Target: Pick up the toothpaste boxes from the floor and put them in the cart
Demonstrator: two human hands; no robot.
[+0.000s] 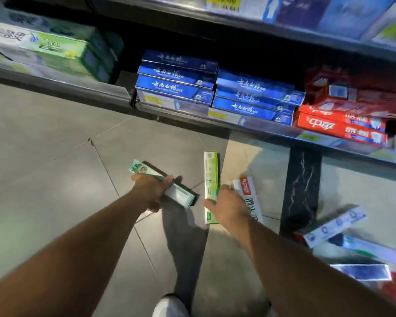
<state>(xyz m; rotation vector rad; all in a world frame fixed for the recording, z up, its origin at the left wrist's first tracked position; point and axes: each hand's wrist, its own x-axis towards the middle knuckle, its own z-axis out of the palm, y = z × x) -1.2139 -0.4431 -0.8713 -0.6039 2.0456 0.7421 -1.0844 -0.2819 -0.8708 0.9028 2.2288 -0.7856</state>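
Down on the floor (44, 138) by the shelf (192, 115): left hand (150, 193) gripping a box (167, 186), right hand (229, 205) spread over green box (210, 179) and white box (249, 193), cart unseen; hasty grab might fumble both.

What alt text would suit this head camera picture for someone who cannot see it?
A person's left hand grips toothpaste boxes above a tiled floor, while the right hand reaches for a green box lying below stocked shop shelves.

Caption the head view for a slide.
Left hand grips toothpaste boxes; right hand reaches for green box on floor.
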